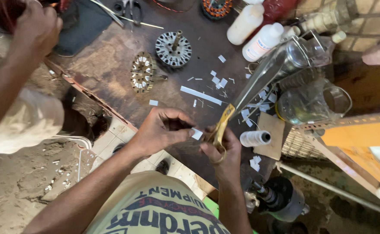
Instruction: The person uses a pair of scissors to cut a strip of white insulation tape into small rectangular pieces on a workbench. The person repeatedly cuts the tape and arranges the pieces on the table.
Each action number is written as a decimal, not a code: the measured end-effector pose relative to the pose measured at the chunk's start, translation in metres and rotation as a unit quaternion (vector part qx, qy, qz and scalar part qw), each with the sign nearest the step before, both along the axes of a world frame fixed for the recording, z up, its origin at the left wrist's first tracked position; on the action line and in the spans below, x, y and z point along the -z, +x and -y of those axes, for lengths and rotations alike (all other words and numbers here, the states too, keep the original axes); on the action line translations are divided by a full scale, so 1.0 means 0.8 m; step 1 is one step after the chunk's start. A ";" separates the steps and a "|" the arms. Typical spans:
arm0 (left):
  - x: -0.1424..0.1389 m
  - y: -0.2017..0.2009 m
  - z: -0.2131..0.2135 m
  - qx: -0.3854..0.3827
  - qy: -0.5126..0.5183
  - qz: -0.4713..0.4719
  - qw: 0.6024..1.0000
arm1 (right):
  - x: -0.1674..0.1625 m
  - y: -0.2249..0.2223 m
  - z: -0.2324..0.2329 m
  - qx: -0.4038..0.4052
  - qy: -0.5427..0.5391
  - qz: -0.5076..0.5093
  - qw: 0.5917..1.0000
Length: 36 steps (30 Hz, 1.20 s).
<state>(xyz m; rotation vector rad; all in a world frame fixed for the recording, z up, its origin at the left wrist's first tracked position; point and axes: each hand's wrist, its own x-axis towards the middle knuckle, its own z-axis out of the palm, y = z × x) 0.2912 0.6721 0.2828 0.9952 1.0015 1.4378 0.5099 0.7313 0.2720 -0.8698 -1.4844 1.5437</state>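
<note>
My left hand (162,130) pinches a small white paper piece (197,133) between thumb and fingers over the dark wooden table (112,60). Beside it, my right hand (224,151) grips large scissors (242,99) by their brass-coloured handles, the long steel blades pointing up and right. The paper piece almost touches the scissors' handles. White paper scraps and a long white strip (201,95) lie scattered on the table just beyond my hands.
Two round motor stators (173,48) (143,72) lie on the table. White plastic bottles (262,41), clear jars (313,102) and a white thread spool (255,138) stand at right. Another person's arm (21,52) reaches in at upper left. Small scissors (129,8) lie at the top.
</note>
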 end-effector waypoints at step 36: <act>-0.019 0.030 0.018 -0.064 0.084 0.130 0.986 | -0.067 -0.052 0.035 0.037 -0.093 -0.215 0.972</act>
